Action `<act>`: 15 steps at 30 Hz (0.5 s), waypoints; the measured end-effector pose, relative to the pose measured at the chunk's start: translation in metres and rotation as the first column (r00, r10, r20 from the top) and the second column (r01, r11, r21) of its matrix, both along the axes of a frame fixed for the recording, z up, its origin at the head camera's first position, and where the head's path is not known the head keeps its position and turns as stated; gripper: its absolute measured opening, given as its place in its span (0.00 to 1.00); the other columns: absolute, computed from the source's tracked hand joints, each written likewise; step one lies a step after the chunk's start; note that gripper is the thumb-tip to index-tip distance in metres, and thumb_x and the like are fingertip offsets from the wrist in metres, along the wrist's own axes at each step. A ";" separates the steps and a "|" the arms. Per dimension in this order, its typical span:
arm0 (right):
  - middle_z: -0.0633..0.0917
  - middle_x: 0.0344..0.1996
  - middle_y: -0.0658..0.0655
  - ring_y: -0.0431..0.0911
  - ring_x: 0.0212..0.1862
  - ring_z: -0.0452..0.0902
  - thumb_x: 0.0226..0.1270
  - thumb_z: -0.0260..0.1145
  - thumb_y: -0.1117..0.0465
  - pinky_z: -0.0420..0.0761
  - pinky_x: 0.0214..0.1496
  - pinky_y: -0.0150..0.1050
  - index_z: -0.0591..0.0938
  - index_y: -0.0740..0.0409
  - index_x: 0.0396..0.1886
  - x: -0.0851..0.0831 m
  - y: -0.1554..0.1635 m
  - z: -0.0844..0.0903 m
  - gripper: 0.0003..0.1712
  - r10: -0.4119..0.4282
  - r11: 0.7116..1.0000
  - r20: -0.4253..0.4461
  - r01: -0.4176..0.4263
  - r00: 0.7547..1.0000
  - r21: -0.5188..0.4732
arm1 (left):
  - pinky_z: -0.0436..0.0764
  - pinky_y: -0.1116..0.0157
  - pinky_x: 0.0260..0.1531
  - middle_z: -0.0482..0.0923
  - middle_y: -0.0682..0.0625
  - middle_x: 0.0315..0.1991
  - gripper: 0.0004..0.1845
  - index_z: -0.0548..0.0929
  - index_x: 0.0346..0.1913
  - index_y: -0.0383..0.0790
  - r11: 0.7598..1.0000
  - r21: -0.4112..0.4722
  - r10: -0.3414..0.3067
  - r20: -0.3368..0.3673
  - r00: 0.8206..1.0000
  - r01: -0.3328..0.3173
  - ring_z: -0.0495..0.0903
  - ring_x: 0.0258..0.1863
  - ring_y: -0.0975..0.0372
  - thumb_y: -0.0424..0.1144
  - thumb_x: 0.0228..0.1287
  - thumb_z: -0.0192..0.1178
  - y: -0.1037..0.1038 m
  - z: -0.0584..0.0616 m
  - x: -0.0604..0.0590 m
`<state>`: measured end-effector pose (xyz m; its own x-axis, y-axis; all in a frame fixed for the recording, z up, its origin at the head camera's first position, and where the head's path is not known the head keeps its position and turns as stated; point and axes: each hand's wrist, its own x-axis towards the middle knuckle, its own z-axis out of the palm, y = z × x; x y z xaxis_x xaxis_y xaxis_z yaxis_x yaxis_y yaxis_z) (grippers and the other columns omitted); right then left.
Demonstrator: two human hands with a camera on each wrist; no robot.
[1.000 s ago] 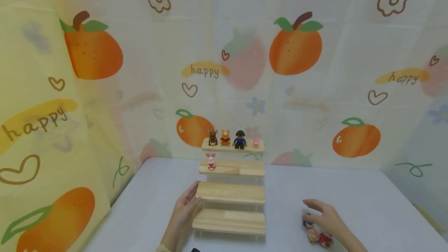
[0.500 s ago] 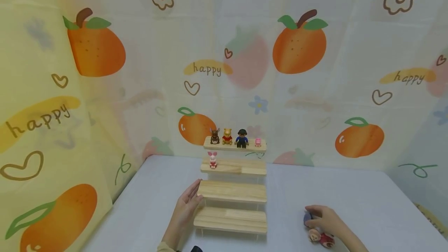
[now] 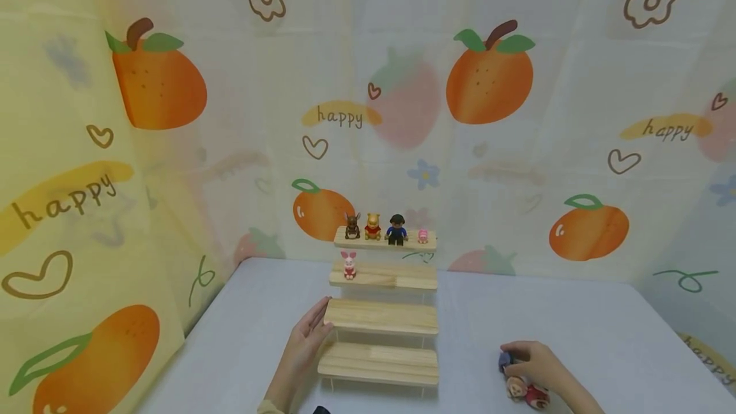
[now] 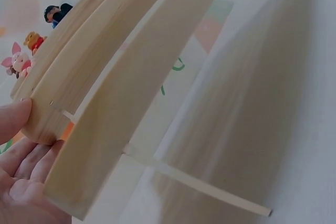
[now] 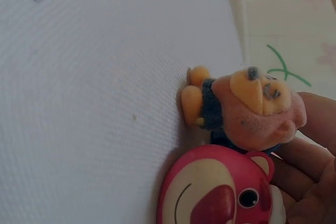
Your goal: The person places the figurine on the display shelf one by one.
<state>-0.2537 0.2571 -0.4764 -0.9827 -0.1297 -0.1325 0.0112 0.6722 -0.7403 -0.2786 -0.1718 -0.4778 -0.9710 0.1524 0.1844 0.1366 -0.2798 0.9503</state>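
At the middle of the head view stands a tiered wooden display shelf (image 3: 382, 317). My left hand (image 3: 305, 337) holds its left side; in the left wrist view the thumb and fingers lie on either side of a board's end. On the right, my right hand (image 3: 540, 363) curls thumb and index finger round a small blue toy figure (image 3: 504, 360), mostly hidden. A pink bear toy (image 5: 210, 192) lies close beside it on the table. In the right wrist view a fuzzy bear toy (image 5: 252, 111) in blue clothing sits against the fingers; its relation to the blue figure is unclear.
The top board carries a brown eared figure (image 3: 352, 227), a yellow bear (image 3: 372, 227), a figure in blue (image 3: 397, 231) and a tiny pink figure (image 3: 423, 236). A pink-eared piglet (image 3: 349, 266) stands one board lower. Patterned cloth (image 3: 402, 82) hangs behind the white table (image 3: 500, 302).
My right hand has lowered onto the blue toy figure, and its fingers have closed round it; the figure has turned a little. The left hand keeps its place on the shelf.
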 end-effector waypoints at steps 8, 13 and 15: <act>0.80 0.40 0.65 0.59 0.45 0.75 0.46 0.71 0.63 0.76 0.45 0.51 0.80 0.68 0.42 0.000 -0.002 -0.002 0.22 -0.065 0.997 -0.042 0.066 0.997 0.028 | 0.61 0.70 0.57 0.49 0.37 0.66 0.31 0.54 0.65 0.27 0.999 -0.042 -0.004 0.000 1.000 0.004 0.50 0.64 0.51 0.30 0.61 0.54 -0.001 0.001 0.000; 0.81 0.40 0.63 0.55 0.42 0.76 0.46 0.72 0.60 0.78 0.42 0.47 0.80 0.68 0.43 0.001 -0.003 0.003 0.24 -0.088 0.996 -0.087 0.088 0.992 -0.003 | 0.61 0.70 0.57 0.50 0.36 0.66 0.31 0.55 0.64 0.27 0.998 -0.055 0.002 0.001 1.000 -0.002 0.51 0.64 0.51 0.31 0.60 0.55 -0.001 0.001 0.000; 0.81 0.39 0.64 0.54 0.41 0.77 0.47 0.71 0.59 0.79 0.40 0.44 0.79 0.69 0.44 0.001 -0.002 0.006 0.25 -0.061 0.998 -0.122 0.058 0.991 -0.027 | 0.61 0.70 0.57 0.50 0.36 0.66 0.31 0.56 0.64 0.27 0.999 -0.052 0.000 -0.003 1.000 0.000 0.51 0.64 0.51 0.30 0.61 0.55 -0.001 0.001 0.000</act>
